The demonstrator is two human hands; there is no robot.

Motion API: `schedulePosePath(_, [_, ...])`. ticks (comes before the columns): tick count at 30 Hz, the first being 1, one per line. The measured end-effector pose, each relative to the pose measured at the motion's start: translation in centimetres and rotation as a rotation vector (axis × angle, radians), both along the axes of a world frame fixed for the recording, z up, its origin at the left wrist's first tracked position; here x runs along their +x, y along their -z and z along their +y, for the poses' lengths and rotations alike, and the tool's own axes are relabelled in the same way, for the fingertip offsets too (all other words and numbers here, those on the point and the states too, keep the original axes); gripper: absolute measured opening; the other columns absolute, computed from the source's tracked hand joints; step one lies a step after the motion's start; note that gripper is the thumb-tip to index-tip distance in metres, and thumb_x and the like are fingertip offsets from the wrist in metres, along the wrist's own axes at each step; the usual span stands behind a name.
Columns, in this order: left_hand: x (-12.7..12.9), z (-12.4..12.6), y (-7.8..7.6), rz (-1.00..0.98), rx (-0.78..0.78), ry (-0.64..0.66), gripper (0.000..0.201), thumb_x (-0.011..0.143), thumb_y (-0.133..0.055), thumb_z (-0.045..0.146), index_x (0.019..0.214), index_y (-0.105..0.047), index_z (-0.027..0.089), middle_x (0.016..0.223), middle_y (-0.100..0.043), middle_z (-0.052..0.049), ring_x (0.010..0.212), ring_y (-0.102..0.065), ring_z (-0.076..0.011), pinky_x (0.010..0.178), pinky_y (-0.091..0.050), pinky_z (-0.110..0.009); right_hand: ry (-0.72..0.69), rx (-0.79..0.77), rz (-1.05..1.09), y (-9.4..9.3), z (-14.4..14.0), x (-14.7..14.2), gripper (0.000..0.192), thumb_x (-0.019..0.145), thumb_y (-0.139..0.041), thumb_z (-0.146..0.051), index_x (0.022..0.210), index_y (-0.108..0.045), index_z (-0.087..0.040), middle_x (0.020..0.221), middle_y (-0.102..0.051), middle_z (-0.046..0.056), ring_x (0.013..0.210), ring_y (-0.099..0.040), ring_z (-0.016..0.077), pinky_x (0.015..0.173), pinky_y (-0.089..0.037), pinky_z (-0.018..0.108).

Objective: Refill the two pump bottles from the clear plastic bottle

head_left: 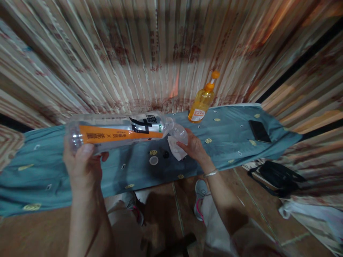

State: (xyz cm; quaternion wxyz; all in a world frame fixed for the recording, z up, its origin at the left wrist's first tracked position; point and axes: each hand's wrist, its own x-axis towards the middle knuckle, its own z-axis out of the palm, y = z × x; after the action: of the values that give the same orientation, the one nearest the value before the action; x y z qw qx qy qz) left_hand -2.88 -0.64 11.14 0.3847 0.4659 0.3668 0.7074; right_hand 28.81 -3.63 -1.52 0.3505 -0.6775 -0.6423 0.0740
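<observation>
My left hand (85, 160) is wrapped round the base of a large clear plastic bottle (120, 130) with an orange and black label. The bottle lies nearly level above the cloth, its neck pointing right. In my right hand (194, 146) is a small clear plastic container (180, 132), held against the large bottle's mouth; whether liquid passes between them I cannot tell. Just below the small container is a white tissue (177, 149), resting on the table or partly in my fingers. A clear round lid (153, 160) and a small dark cap (165, 154) lie on the cloth.
An orange pump bottle (201, 103) stands at the back of the narrow table with a teal cloth (227, 135). A black phone (259, 131) lies towards the right end. Behind hangs a patterned curtain (150, 53). A black bag (277, 177) is at lower right.
</observation>
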Motion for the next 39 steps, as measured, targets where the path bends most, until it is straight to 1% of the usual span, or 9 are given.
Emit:
schedulePosePath(5, [0.22, -0.28, -0.18, -0.007, 0.011, -0.008, 0.043, 0.052, -0.08, 0.034, 0.09, -0.065, 0.02, 0.071, -0.062, 0.004, 0.045, -0.051, -0.0099, 0.029, -0.036, -0.019, -0.006, 0.024, -0.002, 0.3, 0.15, 0.1, 0.063, 0.085, -0.076, -0.034, 0.139, -0.051, -0.015, 0.129, -0.071, 0.02, 0.115, -0.072, 0.0346, 0.1, -0.06, 0.05])
schedulePosePath(8, [0.32, -0.31, -0.23, 0.002, 0.016, -0.007, 0.046, 0.052, -0.081, 0.037, 0.091, -0.064, 0.02, 0.072, -0.063, 0.003, 0.046, -0.052, -0.0102, 0.03, -0.036, -0.019, -0.007, 0.028, -0.013, 0.36, 0.14, 0.14, 0.062, 0.085, -0.076, -0.035, 0.138, -0.052, -0.014, 0.128, -0.071, 0.021, 0.114, -0.072, 0.0352, 0.1, -0.061, 0.05])
schedulePosePath(15, [0.45, -0.66, -0.42, -0.009, 0.03, 0.025, 0.048, 0.054, -0.084, 0.037, 0.096, -0.066, 0.022, 0.078, -0.063, 0.002, 0.049, -0.051, -0.0099, 0.031, -0.036, -0.02, -0.038, 0.04, -0.01, 0.3, 0.04, 0.28, 0.063, 0.088, -0.073, -0.042, 0.141, -0.05, -0.016, 0.128, -0.071, 0.02, 0.115, -0.071, 0.0359, 0.097, -0.062, 0.053])
schedulePosePath(19, [0.42, -0.57, -0.4, -0.033, 0.03, 0.028, 0.051, 0.05, -0.086, 0.037, 0.095, -0.067, 0.022, 0.077, -0.063, 0.003, 0.048, -0.053, -0.0104, 0.031, -0.036, -0.02, -0.022, 0.049, -0.011, 0.45, 0.08, 0.26, 0.062, 0.087, -0.074, -0.04, 0.14, -0.051, -0.015, 0.128, -0.07, 0.02, 0.113, -0.072, 0.0353, 0.098, -0.061, 0.053])
schedulePosePath(23, [0.33, -0.33, -0.3, -0.031, 0.026, 0.018, 0.066, 0.049, -0.088, 0.041, 0.11, -0.069, 0.024, 0.074, -0.063, 0.003, 0.047, -0.052, -0.0107, 0.031, -0.035, -0.02, -0.032, 0.049, 0.001, 0.4, 0.08, 0.22, 0.062, 0.087, -0.075, -0.038, 0.139, -0.051, -0.015, 0.127, -0.071, 0.02, 0.114, -0.072, 0.0354, 0.099, -0.061, 0.053])
schedulePosePath(27, [0.23, -0.42, -0.26, -0.033, 0.018, 0.046, 0.075, 0.052, -0.086, 0.036, 0.124, -0.066, 0.028, 0.074, -0.064, 0.004, 0.05, -0.052, -0.0113, 0.034, -0.036, -0.021, -0.035, 0.044, -0.003, 0.08, 0.06, 0.11, 0.061, 0.087, -0.075, -0.035, 0.14, -0.051, -0.016, 0.131, -0.069, 0.02, 0.116, -0.071, 0.0351, 0.101, -0.06, 0.052])
schedulePosePath(32, [0.0, -0.35, -0.04, -0.049, 0.022, 0.05, 0.07, 0.052, -0.087, 0.034, 0.119, -0.069, 0.024, 0.077, -0.065, 0.002, 0.051, -0.052, -0.0113, 0.037, -0.038, -0.024, -0.028, 0.029, -0.013, -0.15, 0.01, 0.06, 0.061, 0.088, -0.074, -0.035, 0.141, -0.05, -0.016, 0.133, -0.069, 0.019, 0.119, -0.07, 0.0335, 0.103, -0.058, 0.05])
schedulePosePath(35, [0.05, -0.16, -0.06, -0.051, 0.02, 0.043, 0.068, 0.05, -0.084, 0.033, 0.115, -0.069, 0.023, 0.076, -0.065, 0.003, 0.049, -0.051, -0.0108, 0.035, -0.037, -0.024, -0.029, 0.032, -0.015, -0.18, -0.03, 0.08, 0.062, 0.088, -0.074, -0.036, 0.142, -0.049, -0.016, 0.133, -0.069, 0.02, 0.12, -0.07, 0.0333, 0.104, -0.057, 0.05])
schedulePosePath(39, [0.39, -0.13, -0.41, -0.031, 0.008, 0.008, 0.066, 0.048, -0.081, 0.034, 0.113, -0.07, 0.023, 0.076, -0.063, 0.002, 0.053, -0.054, -0.0121, 0.033, -0.035, -0.022, -0.027, 0.036, -0.027, -0.08, -0.03, 0.08, 0.064, 0.088, -0.074, -0.034, 0.144, -0.048, -0.014, 0.135, -0.068, 0.022, 0.124, -0.068, 0.0344, 0.106, -0.056, 0.051])
